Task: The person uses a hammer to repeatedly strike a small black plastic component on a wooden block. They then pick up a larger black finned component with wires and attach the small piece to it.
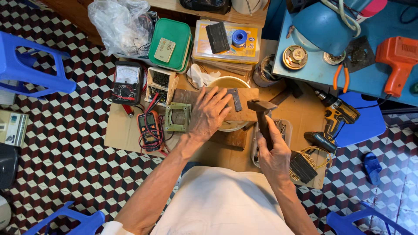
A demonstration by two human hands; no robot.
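Wooden board [244, 114] lies across one cream bowl [226, 82], pinned by the flat, spread left hand [210, 112]. Right of the board, the right hand [273, 157] is clamped on one hammer [262, 114]. Two multimeters [127, 82] lie left of it; little bare cardboard remains.

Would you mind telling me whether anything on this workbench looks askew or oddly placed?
The brown wooden board under the left hand lies across a cream round bowl rather than flat on the bench. The right hand holds a dark hammer upright.
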